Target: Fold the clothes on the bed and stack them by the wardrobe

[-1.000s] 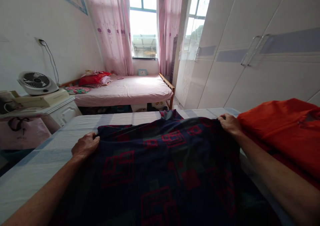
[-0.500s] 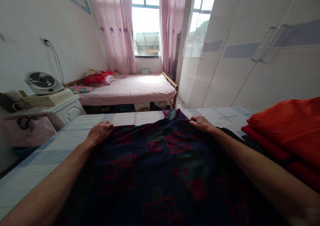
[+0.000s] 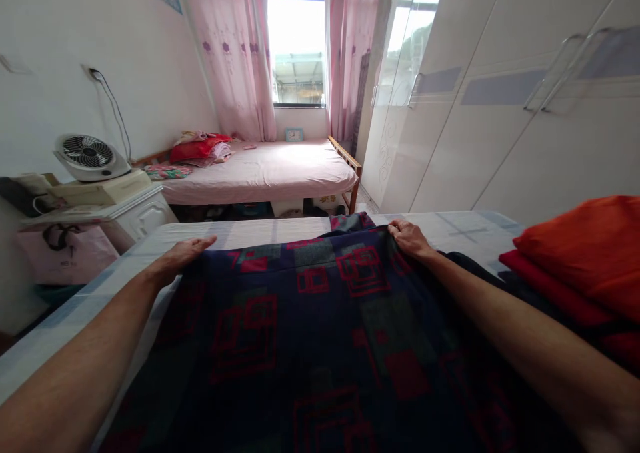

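A dark navy shirt [image 3: 300, 333] with red square outlines and grey-green patches lies spread across the near bed, filling the lower middle of the view. A folded part of its cloth [image 3: 350, 222], perhaps the collar, sticks up at the far edge. My left hand [image 3: 187, 253] is at the far left corner of the shirt, closed on its edge with the index finger stretched along it. Right of the raised fold, my right hand [image 3: 407, 237] pinches the far edge. The shirt's near end runs out of view.
Folded orange cloth [image 3: 585, 256] lies on red cloth [image 3: 550, 289] at the right of the near bed [image 3: 295, 229]. A fan [image 3: 90, 156] stands on a box on the left cabinet [image 3: 145, 219], near a pink bag [image 3: 70, 253]. Beyond are a pink bed [image 3: 270, 169] and a white wardrobe [image 3: 480, 133].
My left hand has shifted left along the far edge, and the index finger is now stretched out. The shirt's far edge is pulled wider and flatter. The view has tilted slightly down.
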`<state>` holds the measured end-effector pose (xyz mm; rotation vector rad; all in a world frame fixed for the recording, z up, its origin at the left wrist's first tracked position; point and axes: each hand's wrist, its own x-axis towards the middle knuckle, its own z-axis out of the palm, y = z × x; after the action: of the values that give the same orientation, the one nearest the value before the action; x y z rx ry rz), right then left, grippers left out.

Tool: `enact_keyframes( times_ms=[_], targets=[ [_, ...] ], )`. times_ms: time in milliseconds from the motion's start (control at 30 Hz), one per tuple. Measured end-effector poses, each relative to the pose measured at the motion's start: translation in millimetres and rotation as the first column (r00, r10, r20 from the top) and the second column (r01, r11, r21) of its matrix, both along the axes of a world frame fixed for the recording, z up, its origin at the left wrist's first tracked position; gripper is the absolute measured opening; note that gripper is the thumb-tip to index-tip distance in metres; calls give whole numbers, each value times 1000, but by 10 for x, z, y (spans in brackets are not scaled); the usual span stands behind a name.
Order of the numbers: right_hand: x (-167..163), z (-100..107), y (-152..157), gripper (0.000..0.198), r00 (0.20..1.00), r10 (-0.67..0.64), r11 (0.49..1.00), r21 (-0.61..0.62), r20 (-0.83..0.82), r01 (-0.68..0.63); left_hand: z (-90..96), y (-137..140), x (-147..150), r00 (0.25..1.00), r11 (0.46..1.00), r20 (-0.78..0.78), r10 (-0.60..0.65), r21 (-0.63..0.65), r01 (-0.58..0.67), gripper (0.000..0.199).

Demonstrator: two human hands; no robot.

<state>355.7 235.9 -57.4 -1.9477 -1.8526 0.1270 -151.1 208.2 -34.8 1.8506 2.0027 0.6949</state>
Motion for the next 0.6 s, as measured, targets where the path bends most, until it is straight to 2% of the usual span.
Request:
enact_keyframes(
  times_ms=[67,133,267,367,433,500,533,567,600],
  targets=[
    [3,-37,27,24,1000,-1,1000,-17,10,2,-32,-55,18,999,996,43,-21,-91,25,48],
    [7,-23,63,28,1000,-17,1000,4,13,17,-43,-70,40,998,995,57,30,-102,-24,53],
    [-47,67,131,40,998,-59,997,54,32,57,-15,-7,144,973,974,-49,225,26,-224,60],
    [-108,143,2,38,998,-16,999,30,56,15,1,-47,272,952,962,-149,266,98,-253,68],
    [-112,210,-245,42,996,42,995,82,85,-49,-18,-195,351,963,979,-200,182,128,-159,67],
    [-61,276,-591,45,984,118,976,164,137,-140,-84,-454,396,959,982,-282,-37,166,87,59],
    [-10,298,-776,45,974,151,964,195,171,-183,-140,-616,403,929,956,-334,-162,180,231,54],
    [57,306,-950,45,965,167,955,211,205,-210,-211,-789,401,874,906,-390,-291,182,383,49],
    [139,298,-1103,45,960,156,955,212,231,-206,-294,-966,392,831,866,-430,-353,184,464,44]
  ],
)
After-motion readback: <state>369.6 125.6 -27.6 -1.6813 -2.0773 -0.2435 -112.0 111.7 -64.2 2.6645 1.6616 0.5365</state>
